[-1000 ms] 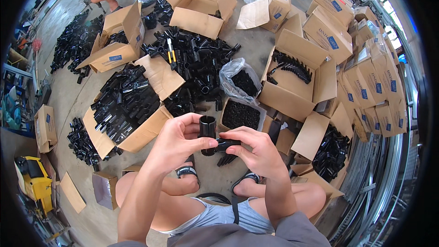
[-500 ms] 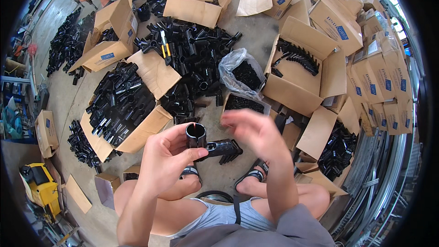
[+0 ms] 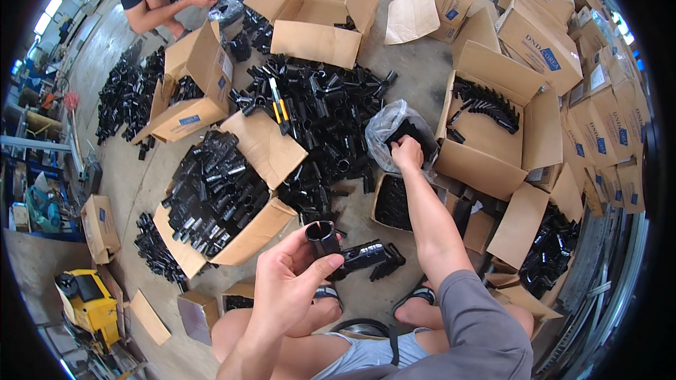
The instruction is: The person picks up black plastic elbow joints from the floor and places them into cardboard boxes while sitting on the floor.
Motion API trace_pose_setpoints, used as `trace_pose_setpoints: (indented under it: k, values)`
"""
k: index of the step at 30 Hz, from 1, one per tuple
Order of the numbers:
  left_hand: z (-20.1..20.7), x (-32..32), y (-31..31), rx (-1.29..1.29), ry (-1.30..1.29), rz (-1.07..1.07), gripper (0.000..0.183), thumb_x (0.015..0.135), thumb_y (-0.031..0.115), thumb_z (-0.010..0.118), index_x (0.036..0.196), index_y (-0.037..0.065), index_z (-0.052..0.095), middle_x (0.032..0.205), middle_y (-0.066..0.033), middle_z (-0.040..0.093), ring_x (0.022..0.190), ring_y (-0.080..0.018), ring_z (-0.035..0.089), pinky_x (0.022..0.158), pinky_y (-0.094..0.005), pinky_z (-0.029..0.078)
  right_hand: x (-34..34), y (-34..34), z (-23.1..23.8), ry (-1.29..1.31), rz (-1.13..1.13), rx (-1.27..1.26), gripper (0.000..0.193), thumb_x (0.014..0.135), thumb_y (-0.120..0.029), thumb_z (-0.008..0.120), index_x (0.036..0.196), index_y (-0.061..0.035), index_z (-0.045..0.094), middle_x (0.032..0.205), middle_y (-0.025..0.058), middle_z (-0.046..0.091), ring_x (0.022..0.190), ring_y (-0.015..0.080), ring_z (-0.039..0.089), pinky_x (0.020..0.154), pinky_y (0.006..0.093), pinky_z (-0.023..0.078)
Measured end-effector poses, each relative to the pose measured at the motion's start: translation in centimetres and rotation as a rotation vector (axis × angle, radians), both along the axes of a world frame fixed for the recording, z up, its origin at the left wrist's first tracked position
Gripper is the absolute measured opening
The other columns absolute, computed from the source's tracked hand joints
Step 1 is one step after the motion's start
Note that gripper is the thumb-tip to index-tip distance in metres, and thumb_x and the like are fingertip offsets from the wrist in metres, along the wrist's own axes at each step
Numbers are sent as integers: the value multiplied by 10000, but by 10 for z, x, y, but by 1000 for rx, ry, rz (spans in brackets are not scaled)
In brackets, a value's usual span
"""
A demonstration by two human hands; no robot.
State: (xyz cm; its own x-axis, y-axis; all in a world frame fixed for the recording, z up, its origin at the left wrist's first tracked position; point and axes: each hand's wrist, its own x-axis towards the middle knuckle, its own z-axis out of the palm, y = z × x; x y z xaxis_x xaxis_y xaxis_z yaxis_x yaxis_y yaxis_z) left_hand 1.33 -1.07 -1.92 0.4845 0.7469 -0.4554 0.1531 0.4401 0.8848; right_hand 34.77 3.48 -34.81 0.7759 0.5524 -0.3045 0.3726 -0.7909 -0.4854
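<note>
A black tubular tee connector point(image 3: 363, 256) is held in front of the body, above the floor, its open-ended tube tilted slightly and its side branch pointed right. The tube is pinched between the thumb and curled fingers of the left hand point(image 3: 290, 276). The right hand point(image 3: 406, 153) is lowered, fingers bent, into the mouth of a clear plastic bag point(image 3: 378, 142) of small black parts; whether anything is gripped there cannot be told. Beyond the connector, black tube fittings point(image 3: 327, 109) are heaped on the floor, with a yellow-and-black utility knife point(image 3: 280, 110) laid on top. More fittings are piled in an open carton point(image 3: 264, 224) at left. Farther off, a crouching co-worker point(image 3: 156, 7) is seen.
</note>
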Motion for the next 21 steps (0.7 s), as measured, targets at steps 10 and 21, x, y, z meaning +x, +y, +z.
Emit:
trace_pose_setpoints:
  k: [10, 21]
  values:
    - [-1, -11, 6, -204, -219, 376, 416, 965, 106, 694, 1333, -35, 561, 1190, -116, 691, 1055, -180, 685, 844, -318, 583, -31, -24, 47, -56, -249, 626, 173, 922, -177, 691, 1003, -24, 689, 948, 155, 738, 875, 308, 716, 807, 410, 555]
    - [3, -20, -2, -220, -410, 463, 333, 998, 199, 673, 1289, 51, 610, 1165, -59, 681, 920, -150, 661, 835, -301, 561, -232, -130, 290, 640, -66, 1135, 166, 913, 11, 726, 1076, 29, 704, 1011, 78, 725, 890, 105, 681, 807, 222, 537]
